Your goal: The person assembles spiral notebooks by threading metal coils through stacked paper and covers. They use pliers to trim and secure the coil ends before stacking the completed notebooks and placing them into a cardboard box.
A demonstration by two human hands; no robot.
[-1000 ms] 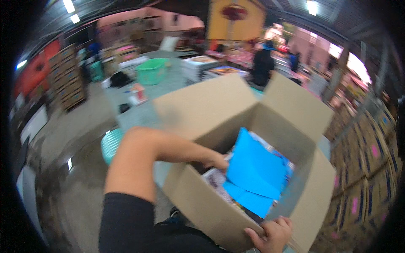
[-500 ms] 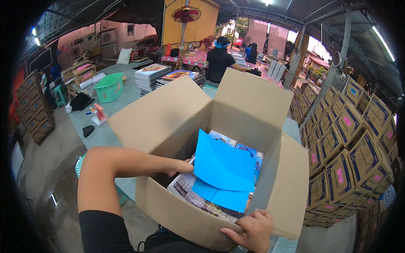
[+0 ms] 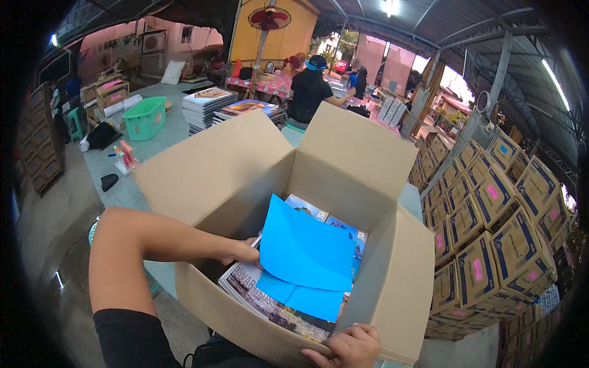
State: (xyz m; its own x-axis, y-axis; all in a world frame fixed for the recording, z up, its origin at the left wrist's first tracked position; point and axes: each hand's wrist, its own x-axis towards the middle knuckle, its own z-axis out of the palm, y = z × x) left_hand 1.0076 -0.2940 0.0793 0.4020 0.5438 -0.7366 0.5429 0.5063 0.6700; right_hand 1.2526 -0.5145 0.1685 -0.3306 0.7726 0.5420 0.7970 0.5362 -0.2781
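Your left hand (image 3: 245, 253) is inside the open brown cardboard box (image 3: 257, 178), fingers closed on the left edge of a bright blue paper sheet (image 3: 304, 251), probably pinching it; the contact is partly hidden. The sheet lies tilted over glossy printed books (image 3: 257, 294) stacked in the box. Your right hand (image 3: 346, 346) grips the box's near wall, fingers curled over the rim. Far left on the grey counter (image 3: 116, 190): green plastic basket (image 3: 144, 118).

At about seven o'clock in the view the person's left arm carries a short black sleeve that ends above the elbow, leaving the forearm and left hand (image 3: 248, 251) bare. The right hand (image 3: 345, 346), at six o'clock, is bare too, with no glove, ring or watch showing.
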